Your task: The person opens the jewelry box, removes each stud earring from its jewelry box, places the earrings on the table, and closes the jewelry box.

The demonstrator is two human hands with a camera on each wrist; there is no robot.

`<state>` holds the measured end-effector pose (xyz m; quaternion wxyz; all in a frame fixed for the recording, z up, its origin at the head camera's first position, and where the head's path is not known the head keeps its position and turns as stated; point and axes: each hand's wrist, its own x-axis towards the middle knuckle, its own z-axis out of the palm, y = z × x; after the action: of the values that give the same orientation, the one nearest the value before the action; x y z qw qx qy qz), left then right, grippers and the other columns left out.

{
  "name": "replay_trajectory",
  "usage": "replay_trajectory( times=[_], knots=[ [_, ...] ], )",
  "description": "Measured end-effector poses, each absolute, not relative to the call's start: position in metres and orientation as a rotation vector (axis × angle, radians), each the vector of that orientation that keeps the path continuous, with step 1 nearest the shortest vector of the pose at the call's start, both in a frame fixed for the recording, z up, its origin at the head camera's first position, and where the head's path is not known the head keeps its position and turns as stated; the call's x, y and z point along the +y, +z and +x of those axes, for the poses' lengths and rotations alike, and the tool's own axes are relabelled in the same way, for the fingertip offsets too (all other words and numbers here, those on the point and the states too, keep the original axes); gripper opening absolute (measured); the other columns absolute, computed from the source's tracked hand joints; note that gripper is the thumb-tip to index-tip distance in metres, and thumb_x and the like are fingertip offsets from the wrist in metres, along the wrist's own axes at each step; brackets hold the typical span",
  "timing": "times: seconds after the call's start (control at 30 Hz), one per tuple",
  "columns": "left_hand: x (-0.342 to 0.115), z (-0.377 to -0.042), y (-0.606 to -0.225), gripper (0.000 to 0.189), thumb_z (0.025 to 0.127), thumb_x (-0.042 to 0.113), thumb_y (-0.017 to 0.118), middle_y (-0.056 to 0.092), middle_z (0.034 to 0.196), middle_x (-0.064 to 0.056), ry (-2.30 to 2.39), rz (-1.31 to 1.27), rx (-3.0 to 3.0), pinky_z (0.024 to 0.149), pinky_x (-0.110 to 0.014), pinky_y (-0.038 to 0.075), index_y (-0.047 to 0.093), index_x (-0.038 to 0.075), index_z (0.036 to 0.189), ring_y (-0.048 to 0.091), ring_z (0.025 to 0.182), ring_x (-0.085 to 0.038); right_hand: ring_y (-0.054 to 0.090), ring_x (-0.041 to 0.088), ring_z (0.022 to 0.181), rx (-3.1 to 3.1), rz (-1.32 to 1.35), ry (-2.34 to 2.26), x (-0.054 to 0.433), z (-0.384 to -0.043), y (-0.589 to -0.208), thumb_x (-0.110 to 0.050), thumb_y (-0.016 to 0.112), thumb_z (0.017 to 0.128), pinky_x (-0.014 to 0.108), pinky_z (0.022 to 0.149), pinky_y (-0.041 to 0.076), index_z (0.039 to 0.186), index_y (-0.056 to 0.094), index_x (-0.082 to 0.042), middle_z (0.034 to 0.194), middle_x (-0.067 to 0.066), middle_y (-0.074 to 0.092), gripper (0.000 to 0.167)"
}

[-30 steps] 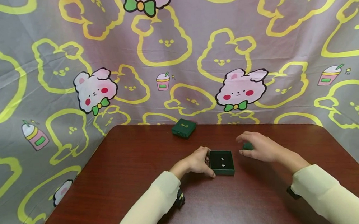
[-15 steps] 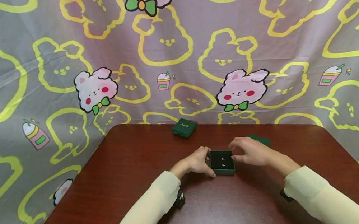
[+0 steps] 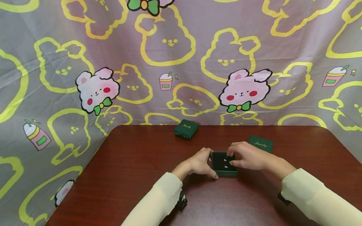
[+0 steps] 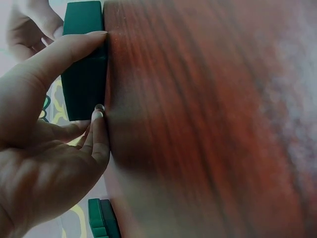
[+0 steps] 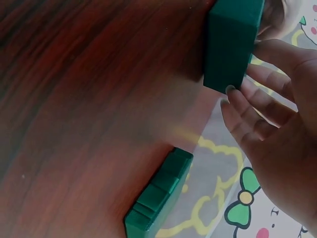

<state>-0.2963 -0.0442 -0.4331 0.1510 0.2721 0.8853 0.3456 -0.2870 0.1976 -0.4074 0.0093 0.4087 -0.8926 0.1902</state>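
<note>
Glossy wood-grained table [image 3: 210,212]; smooth matt box [image 4: 81,94]; creased cloth backdrop [image 3: 122,49]

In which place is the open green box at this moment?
In the head view, the open green box is slightly right of centre, between the left hand, gripping its left side, and the right hand.

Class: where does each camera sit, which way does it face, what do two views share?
Head: worn on head, facing forward, down at table and open box; sleeves, left grip, right grip show.
Left wrist: worn there, facing box; both grips show.
Right wrist: same, facing box; both grips show.
Wrist views share box and table.
</note>
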Motion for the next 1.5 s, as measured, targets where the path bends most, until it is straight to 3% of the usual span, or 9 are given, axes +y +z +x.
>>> replay_trajectory(
  times=[0.33, 0.8, 1.03, 1.23, 1.5],
  knots=[
    [-0.044, -0.295, -0.431, 0.066, 0.068, 0.015, 0.096, 0.049, 0.115, -0.007, 0.977, 0.747, 2.538, 0.086, -0.024, 0.046, 0.056, 0.004, 0.12, 0.052, 0.098, -0.012, 0.063, 0.017, 0.088, -2.834, 1.243, 0.591, 0.194, -0.285, -0.407, -0.014, 0.077, 0.09, 0.036, 0.077, 0.053, 0.103, 0.073, -0.008, 0.1, 0.001, 0.067, 0.015],
    [-0.043, -0.295, -0.432, 0.065, 0.069, 0.016, 0.096, 0.049, 0.116, -0.006, 0.975, 0.753, 2.535, 0.086, -0.024, 0.046, 0.056, 0.006, 0.119, 0.052, 0.098, -0.012, 0.064, 0.019, 0.091, -2.88, 1.209, 0.537, 0.189, -0.282, -0.409, -0.011, 0.077, 0.09, 0.039, 0.079, 0.054, 0.114, 0.072, -0.004, 0.102, 0.003, 0.067, 0.025],
    [-0.044, -0.296, -0.432, 0.063, 0.069, 0.016, 0.095, 0.049, 0.116, -0.006, 0.978, 0.753, 2.527, 0.085, -0.025, 0.046, 0.056, 0.007, 0.117, 0.051, 0.098, -0.012, 0.064, 0.018, 0.084, -2.86, 1.25, 0.506, 0.186, -0.282, -0.409, -0.009, 0.076, 0.091, 0.035, 0.074, 0.054, 0.107, 0.076, -0.007, 0.097, 0.001, 0.064, 0.016],
    [-0.044, -0.296, -0.434, 0.064, 0.07, 0.018, 0.096, 0.049, 0.114, -0.004, 0.974, 0.73, 2.53, 0.085, -0.026, 0.046, 0.056, 0.008, 0.118, 0.05, 0.098, -0.012, 0.066, 0.02, 0.089, -2.865, 1.239, 0.488, 0.185, -0.283, -0.408, -0.009, 0.077, 0.09, 0.038, 0.077, 0.055, 0.103, 0.074, -0.008, 0.099, 0.002, 0.066, 0.013],
    [-0.044, -0.296, -0.434, 0.069, 0.069, 0.02, 0.096, 0.049, 0.112, -0.003, 0.966, 0.704, 2.543, 0.085, -0.027, 0.045, 0.055, 0.006, 0.123, 0.051, 0.097, -0.013, 0.061, 0.012, 0.081, -2.835, 1.201, 0.506, 0.183, -0.284, -0.411, -0.009, 0.078, 0.089, 0.034, 0.073, 0.053, 0.094, 0.07, -0.013, 0.091, -0.004, 0.064, 0.01]
  ],
)
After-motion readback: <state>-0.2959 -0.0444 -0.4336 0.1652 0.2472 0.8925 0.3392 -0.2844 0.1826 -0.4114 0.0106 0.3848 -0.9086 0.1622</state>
